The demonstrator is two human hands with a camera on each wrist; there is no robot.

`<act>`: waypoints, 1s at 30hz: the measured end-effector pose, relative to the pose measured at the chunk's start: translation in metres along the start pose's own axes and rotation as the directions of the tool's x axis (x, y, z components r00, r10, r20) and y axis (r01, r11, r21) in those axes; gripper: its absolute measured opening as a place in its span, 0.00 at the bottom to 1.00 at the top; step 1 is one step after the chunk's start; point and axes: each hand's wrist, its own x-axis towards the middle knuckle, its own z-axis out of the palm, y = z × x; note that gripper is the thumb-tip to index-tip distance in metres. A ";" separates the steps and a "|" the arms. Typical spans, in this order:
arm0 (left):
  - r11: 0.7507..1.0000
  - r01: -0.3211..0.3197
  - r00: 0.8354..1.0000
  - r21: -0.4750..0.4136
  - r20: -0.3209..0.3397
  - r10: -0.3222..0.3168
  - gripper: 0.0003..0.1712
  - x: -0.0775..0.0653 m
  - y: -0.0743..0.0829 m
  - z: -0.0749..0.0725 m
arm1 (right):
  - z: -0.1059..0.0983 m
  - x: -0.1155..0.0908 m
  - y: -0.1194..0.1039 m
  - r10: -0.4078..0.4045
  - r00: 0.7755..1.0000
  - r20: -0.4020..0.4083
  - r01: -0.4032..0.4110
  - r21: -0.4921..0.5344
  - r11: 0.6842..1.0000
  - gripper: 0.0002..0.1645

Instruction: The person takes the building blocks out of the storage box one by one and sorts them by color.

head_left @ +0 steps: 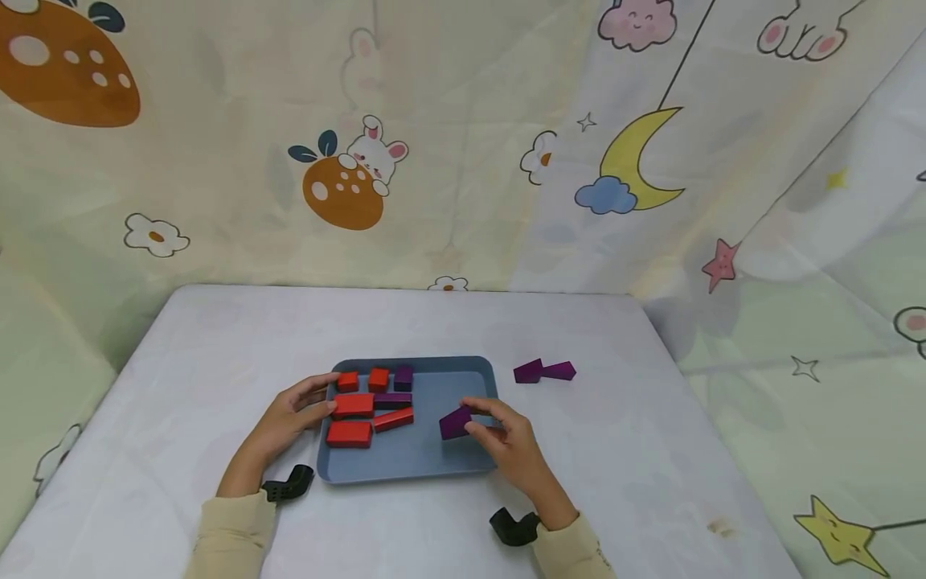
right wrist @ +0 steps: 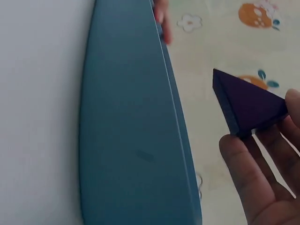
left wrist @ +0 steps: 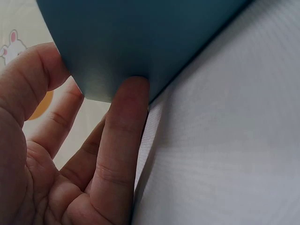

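A blue-grey tray (head_left: pixel 427 465) lies on the table. My left hand (head_left: pixel 289 422) holds its left edge; in the left wrist view the fingers press against the tray's outer wall (left wrist: pixel 126 42). Over the right part of the tray, my right hand (head_left: pixel 515 450) pinches a purple block (head_left: pixel 454 424) between thumb and fingers. In the right wrist view this block (right wrist: pixel 248 101) shows a pointed, angular face, raised above the rim. Several red blocks (head_left: pixel 350 435) sit in the tray's left half, beside a small purple block (head_left: pixel 403 378) and a flat purple bar (head_left: pixel 393 400).
Two purple blocks lie outside the tray to its right, an angular one (head_left: pixel 528 371) touching a narrower one (head_left: pixel 560 371). A white cloth (head_left: pixel 651 466) covers the table. Black wrist mounts (head_left: pixel 514 527) are strapped at both sleeves. Patterned fabric (head_left: pixel 463 161) hangs behind the table.
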 end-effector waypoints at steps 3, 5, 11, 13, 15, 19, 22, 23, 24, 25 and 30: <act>1.000 0.003 1.000 0.009 -0.006 -0.002 0.36 -0.002 0.000 -0.001 | -0.023 -0.004 0.010 -0.032 0.999 -0.042 0.031 -0.024 0.999 0.21; 1.000 0.002 1.000 0.009 -0.010 -0.002 0.36 -0.003 0.000 -0.002 | -0.038 -0.006 0.017 -0.041 0.996 -0.075 0.038 -0.041 0.998 0.21; 1.000 -0.002 1.000 0.002 -0.010 0.002 0.36 -0.003 0.000 -0.001 | -0.088 -0.013 0.043 -0.070 0.979 -0.194 0.051 -0.103 0.993 0.20; 1.000 -0.002 1.000 0.001 -0.007 0.002 0.36 -0.002 0.000 0.000 | -0.107 -0.014 0.049 -0.055 0.969 -0.243 0.026 -0.119 0.993 0.19; 1.000 -0.005 1.000 0.001 -0.006 0.005 0.36 -0.001 0.000 0.001 | -0.128 -0.015 0.053 -0.029 0.957 -0.289 -0.011 -0.135 0.991 0.19; 1.000 -0.006 1.000 0.001 -0.011 0.006 0.36 -0.001 0.000 0.001 | -0.166 -0.009 0.063 0.008 0.942 -0.337 -0.076 -0.187 0.979 0.20; 1.000 -0.006 1.000 0.000 -0.013 0.006 0.36 -0.001 -0.001 0.001 | -0.189 -0.002 0.072 0.058 0.937 -0.344 -0.139 -0.215 0.967 0.20; 1.000 -0.005 1.000 0.000 -0.012 0.005 0.36 -0.001 -0.001 0.001 | -0.195 0.001 0.075 0.082 0.936 -0.341 -0.166 -0.225 0.960 0.20; 1.000 -0.003 1.000 -0.001 -0.012 0.003 0.36 -0.001 -0.001 0.001 | -0.200 0.002 0.077 0.111 0.936 -0.335 -0.195 -0.227 0.954 0.21; 1.000 -0.002 1.000 -0.002 -0.012 0.002 0.36 -0.001 -0.001 0.001 | -0.205 0.004 0.079 0.143 0.934 -0.326 -0.224 -0.225 0.948 0.21; 1.000 0.005 1.000 0.002 -0.012 -0.005 0.36 -0.001 0.000 0.002 | -0.220 0.009 0.091 0.305 0.922 -0.240 -0.359 -0.228 0.905 0.23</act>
